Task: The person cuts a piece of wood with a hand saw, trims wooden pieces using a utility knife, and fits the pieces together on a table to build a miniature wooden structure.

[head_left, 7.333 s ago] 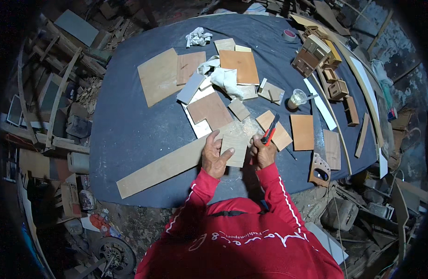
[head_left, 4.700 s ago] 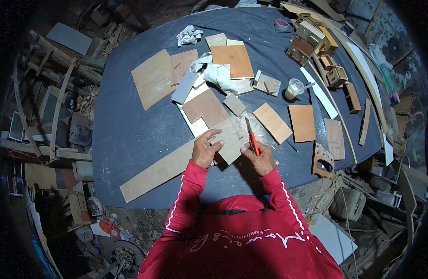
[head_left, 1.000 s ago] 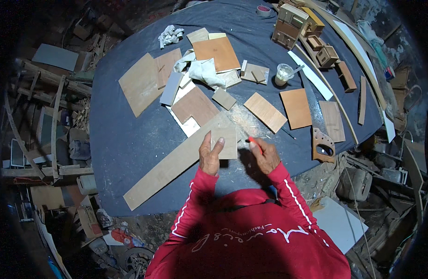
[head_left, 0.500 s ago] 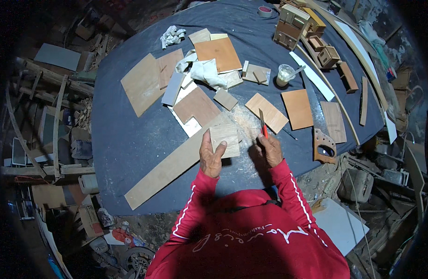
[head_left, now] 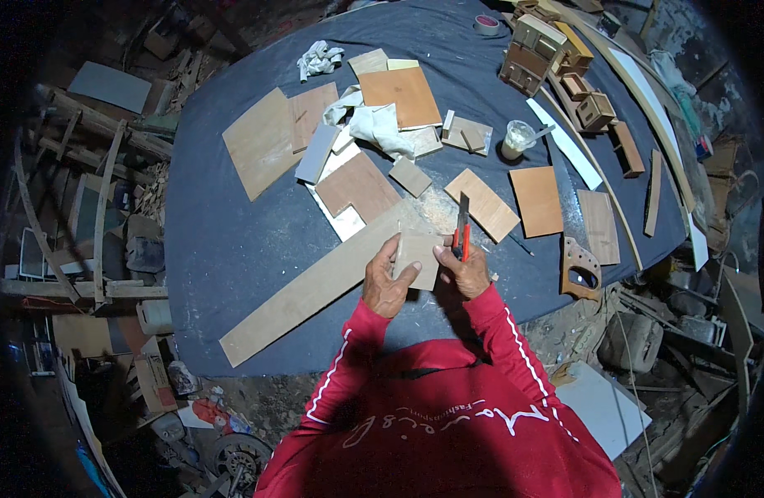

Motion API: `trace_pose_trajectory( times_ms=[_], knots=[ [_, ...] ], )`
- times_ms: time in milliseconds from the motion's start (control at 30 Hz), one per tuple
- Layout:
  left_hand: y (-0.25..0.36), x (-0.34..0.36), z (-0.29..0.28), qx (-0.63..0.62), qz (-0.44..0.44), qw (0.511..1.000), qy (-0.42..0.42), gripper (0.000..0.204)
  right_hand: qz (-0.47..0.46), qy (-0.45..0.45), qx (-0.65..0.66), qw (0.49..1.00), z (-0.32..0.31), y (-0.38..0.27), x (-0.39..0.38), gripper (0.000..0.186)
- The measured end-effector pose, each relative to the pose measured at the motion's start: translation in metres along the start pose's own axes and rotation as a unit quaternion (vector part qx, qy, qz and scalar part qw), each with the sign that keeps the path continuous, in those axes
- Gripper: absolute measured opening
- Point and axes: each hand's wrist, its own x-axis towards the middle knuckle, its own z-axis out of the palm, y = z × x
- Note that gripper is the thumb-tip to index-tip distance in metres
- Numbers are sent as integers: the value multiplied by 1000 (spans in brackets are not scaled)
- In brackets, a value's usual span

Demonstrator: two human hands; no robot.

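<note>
Blade [head_left: 464, 206] exposed and pointing toward the far edge of the counter [head_left: 195, 249], the red-and-black utility knife [head_left: 461, 241] is gripped in the right hand [head_left: 469, 274], whose thumb sits against or very near the right side of a small wooden square [head_left: 417, 257]. The left hand [head_left: 388, 280] pinches that square between thumb and fingers, close to the middle of the near edge. With the hands so close together, a slip could send steel into the left fingers; a loose pinch or dusty wood would be the likely cause. Pressing too deep could also split the square. Toward the near right corner, the handsaw [head_left: 581, 270] has its curved wooden handle at the edge, where the red right sleeve [head_left: 515, 332] could knock it. If bumped, the plastic cup [head_left: 516, 141] could spill its pale contents.

The square looks flat and matte, close in tone to the long plank [head_left: 299, 303] slanting toward the near left corner. Fine shavings [head_left: 438, 206] speckle the dark, wrinkled cloth [head_left: 257, 241]. Beyond lie a smooth orange-brown panel [head_left: 403, 95], a notched brown sheet [head_left: 357, 187] and a soft, crumpled whitish rag [head_left: 380, 126].
</note>
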Motion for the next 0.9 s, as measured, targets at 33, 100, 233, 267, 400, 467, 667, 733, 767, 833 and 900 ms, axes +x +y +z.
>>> trace_pose_trajectory(
  times_ms=[33, 100, 233, 267, 400, 467, 667, 733, 767, 833, 900],
  knots=[
    [7, -1, 1, -16, 5, 999, -32, 65, 36, -11, 99, 994, -2, 2, 1, 27],
    [24, -7, 1, -45, -15, 996, -76, 72, 71, -22, 198, 977, -4, 2, 1, 27],
    [31, -8, 0, 102, 13, 986, -133, 93, 114, -67, 343, 930, 0, 12, 0, 27],
    [30, -7, 1, 192, 72, 972, -116, 94, 120, -85, 367, 918, 0, 17, -1, 27],
    [26, -5, 5, 137, 45, 983, -111, 90, 137, -127, 396, 899, 7, 19, -2, 27],
    [27, -5, 8, 169, 68, 979, -91, 88, 137, -102, 315, 933, 7, 25, 1, 26],
    [22, 1, 1, 435, 221, 873, -2, 88, 136, -15, 223, 965, 2, 4, -7, 34],
    [22, 1, 0, 518, 223, 826, -3, 95, 116, -19, 247, 962, 2, 7, -7, 35],
    [21, 2, 0, 518, 223, 826, -3, 95, 64, -11, 167, 984, 1, 18, -4, 33],
    [16, 3, -2, 528, 220, 820, -1, 102, -40, 1, 1, 999, 9, 19, -1, 31],
    [12, 2, -6, 502, 203, 840, 12, 108, 62, -30, 67, 995, 3, 15, -4, 31]
  ],
)
